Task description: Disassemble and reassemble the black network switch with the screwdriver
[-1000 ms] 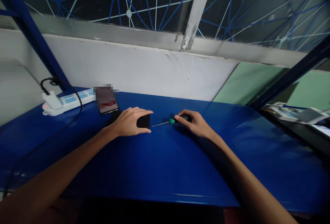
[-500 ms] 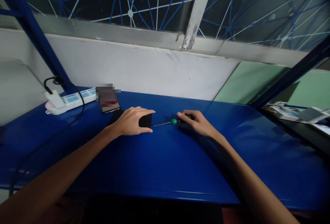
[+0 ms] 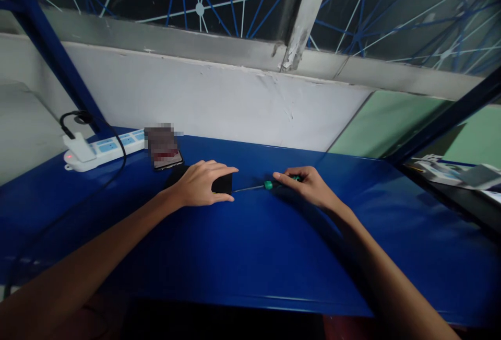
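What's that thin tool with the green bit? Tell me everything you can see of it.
It is a slim screwdriver: a thin bare-metal shaft, a bright green collar, then a dark handle mostly hidden under the right hand, whose fingers pinch it. It lies nearly level, low over the glossy blue table, tip pointing left at the small black block held by the left hand. Whether tip and block touch is unclear.

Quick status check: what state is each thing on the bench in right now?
left hand, grip closed over the black box
black box, flat on the blue table, mostly covered
screwdriver, roughly level, tip at the box's side
right hand, grip closed on the screwdriver handle
power strip, one plug in, red light on
phone, lying flat, screen blurred
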`<state>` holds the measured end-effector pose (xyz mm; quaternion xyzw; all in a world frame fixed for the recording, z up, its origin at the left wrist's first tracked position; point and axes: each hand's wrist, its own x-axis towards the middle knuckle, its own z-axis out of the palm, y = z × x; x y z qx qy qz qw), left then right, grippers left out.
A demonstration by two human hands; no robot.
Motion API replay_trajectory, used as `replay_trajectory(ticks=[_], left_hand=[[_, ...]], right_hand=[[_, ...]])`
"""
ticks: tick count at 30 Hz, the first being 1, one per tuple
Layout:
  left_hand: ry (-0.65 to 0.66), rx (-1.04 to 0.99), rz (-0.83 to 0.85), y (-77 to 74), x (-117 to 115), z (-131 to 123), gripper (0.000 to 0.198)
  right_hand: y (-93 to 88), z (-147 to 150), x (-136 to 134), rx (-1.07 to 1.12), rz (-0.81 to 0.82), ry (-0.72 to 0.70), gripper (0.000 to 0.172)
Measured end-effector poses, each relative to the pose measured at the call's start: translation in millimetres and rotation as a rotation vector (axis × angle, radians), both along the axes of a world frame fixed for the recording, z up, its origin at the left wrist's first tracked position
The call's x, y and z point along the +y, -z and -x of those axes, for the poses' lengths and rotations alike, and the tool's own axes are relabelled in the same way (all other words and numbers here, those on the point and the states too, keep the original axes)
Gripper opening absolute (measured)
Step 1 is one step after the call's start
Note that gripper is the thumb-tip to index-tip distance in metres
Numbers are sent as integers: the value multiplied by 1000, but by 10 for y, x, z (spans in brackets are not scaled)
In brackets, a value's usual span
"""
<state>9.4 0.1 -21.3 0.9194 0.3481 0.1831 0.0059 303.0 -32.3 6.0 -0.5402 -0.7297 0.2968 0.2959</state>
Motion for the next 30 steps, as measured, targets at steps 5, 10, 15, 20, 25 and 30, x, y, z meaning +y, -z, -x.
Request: replay_trajectory(ticks=[5,10,15,20,25,30], left_hand=[[-20,16,1,-8,-7,-5,68],[-31,23,17,-5,-5,-14,67],[-26,14,19,9,0,-10,67],[-36,2,47,-24,-15,-16,72],[-73,-19,37,-10,-5,-14,84],[-98,-18,48,7,-1,-9,90]], right_hand=[[-36,8,-40,74,113,-64,35],[-45,-32,-32,138,212,-74,32],[-11,-16,3,29,63,-36,41],[22,9,15,37,45,-56,45],[10,-17,-2,124,99,-91,33],[23,-23,25,88,20,-47,35]])
